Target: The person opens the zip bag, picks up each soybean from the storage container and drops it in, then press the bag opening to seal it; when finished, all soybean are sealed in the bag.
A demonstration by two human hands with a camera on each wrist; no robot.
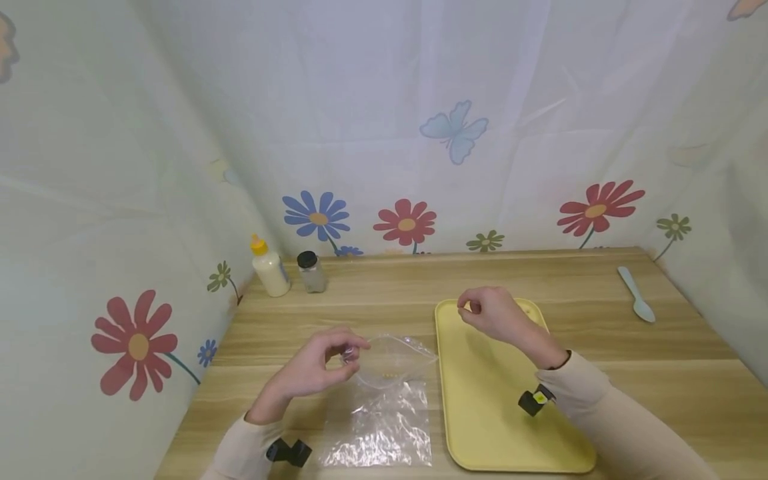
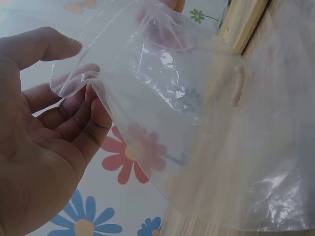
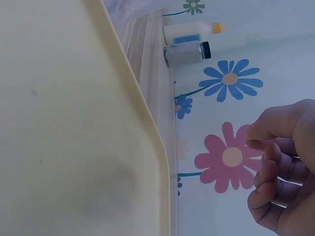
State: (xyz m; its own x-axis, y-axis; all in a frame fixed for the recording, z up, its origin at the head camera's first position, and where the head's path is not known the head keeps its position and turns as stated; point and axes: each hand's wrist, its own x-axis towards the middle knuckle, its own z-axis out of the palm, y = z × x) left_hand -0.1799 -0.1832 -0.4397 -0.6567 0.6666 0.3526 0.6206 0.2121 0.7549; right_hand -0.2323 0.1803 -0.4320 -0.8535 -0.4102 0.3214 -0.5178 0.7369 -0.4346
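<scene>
My left hand [image 1: 321, 360] grips the rim of a clear zip bag [image 1: 384, 427], its fingers curled at the plastic and the thumb lifted off in the left wrist view. The bag's mouth gapes towards the back. Several small yellowish pieces [image 1: 390, 375] show through the plastic, seen as a pale knobbly row [image 2: 237, 86] from the left wrist. Over the far part of a yellow tray [image 1: 492, 400] hovers my right hand [image 1: 495, 312], fingers curled in and thumb close to the index fingertip. Nothing shows between those fingertips [image 3: 256, 140].
A glue bottle [image 1: 272, 273] with a yellow cap and a small black-lidded jar [image 1: 312, 273] stand at the back left. A pale blue spoon [image 1: 636, 295] lies at the far right. Small bits [image 1: 528, 311] sit in the tray's far right corner. A flowered curtain [image 1: 360, 133] surrounds the table.
</scene>
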